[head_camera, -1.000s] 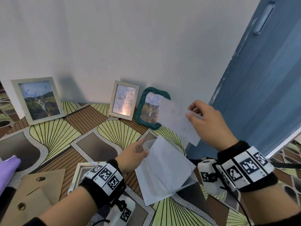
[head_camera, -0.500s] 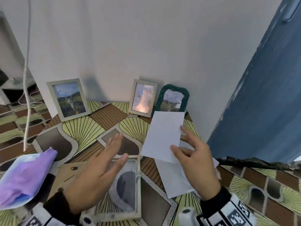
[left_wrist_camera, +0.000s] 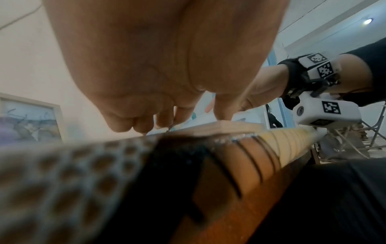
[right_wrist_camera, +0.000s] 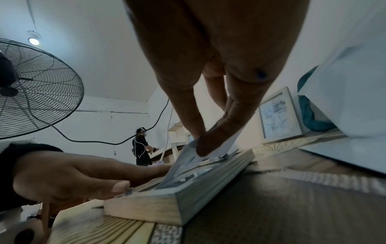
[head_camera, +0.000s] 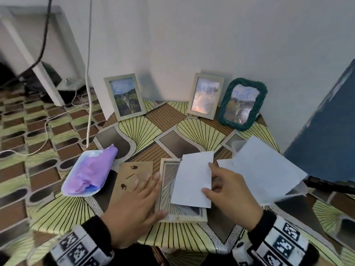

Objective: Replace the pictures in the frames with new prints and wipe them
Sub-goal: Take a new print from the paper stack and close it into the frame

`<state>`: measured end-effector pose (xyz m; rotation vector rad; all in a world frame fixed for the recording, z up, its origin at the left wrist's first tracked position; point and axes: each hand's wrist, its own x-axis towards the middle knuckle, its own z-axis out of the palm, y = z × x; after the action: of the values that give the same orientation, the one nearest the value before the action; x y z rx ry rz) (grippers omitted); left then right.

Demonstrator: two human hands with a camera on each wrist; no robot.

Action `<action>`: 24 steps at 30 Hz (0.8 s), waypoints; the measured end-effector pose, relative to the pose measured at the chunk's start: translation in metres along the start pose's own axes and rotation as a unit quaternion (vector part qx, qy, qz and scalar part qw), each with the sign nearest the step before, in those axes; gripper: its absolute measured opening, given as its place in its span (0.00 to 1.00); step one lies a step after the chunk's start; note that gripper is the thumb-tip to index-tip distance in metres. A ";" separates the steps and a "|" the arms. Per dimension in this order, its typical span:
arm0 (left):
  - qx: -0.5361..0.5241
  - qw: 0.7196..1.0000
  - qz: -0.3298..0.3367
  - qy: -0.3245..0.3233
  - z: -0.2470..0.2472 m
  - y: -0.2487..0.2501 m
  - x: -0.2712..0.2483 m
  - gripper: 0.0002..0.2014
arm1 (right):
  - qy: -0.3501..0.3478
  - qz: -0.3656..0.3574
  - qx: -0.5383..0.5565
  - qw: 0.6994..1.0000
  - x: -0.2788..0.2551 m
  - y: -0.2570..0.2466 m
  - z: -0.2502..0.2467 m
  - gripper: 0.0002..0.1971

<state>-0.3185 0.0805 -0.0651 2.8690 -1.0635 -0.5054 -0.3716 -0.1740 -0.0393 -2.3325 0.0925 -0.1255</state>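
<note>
A pale wooden frame (head_camera: pixel 184 218) lies flat on the table near its front edge, glass showing inside. My right hand (head_camera: pixel 213 179) pinches a white print (head_camera: pixel 192 179), blank side up, and holds it tilted over the frame's opening. In the right wrist view the thumb and a finger (right_wrist_camera: pixel 208 145) pinch the print's corner just above the frame (right_wrist_camera: pixel 167 204). My left hand (head_camera: pixel 153 194) lies flat with straight fingers across the frame's left rim and a brown cardboard backing (head_camera: pixel 132 169). In the left wrist view those fingertips (left_wrist_camera: pixel 165 122) touch the frame's edge.
Three filled frames lean on the wall: a pale one (head_camera: pixel 124 96), another pale one (head_camera: pixel 205 96), a green woven one (head_camera: pixel 242 104). A purple cloth (head_camera: pixel 90 169) lies on a white tray at the left. Loose white sheets (head_camera: pixel 265 169) lie at the right, by a blue door (head_camera: pixel 326 131).
My right hand brought the print down from near the green frame onto the flat frame. My left hand let go of the loose sheets and settled flat on the frame's left rim.
</note>
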 end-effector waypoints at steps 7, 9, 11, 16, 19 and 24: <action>-0.027 0.999 0.011 0.035 0.014 -0.002 -0.001 0.42 | -0.005 -0.007 -0.013 1.000 -0.005 -0.007 0.004 0.39; -0.034 0.999 0.014 0.039 0.015 -0.002 0.000 0.42 | -0.021 0.002 -0.014 1.000 -0.006 -0.007 0.005 0.39; -0.038 0.998 0.014 0.040 0.015 -0.003 0.000 0.42 | -0.038 0.007 -0.029 0.999 -0.004 -0.008 0.006 0.39; -0.042 0.998 0.012 0.040 0.015 -0.003 -0.001 0.43 | -0.056 -0.009 -0.085 0.995 0.003 -0.009 -0.002 0.40; -0.045 0.998 0.011 0.040 0.015 -0.003 -0.001 0.43 | -0.047 -0.012 -0.050 0.998 0.004 -0.005 -0.004 0.40; -0.040 0.999 0.006 0.019 0.012 -0.004 0.001 0.43 | -0.069 -0.018 -0.099 0.992 0.012 -0.001 0.002 0.39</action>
<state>-0.3191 0.0839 -0.0774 2.7891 -1.0300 -0.4801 -0.3593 -0.1732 -0.0388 -2.5343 -0.0079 0.0291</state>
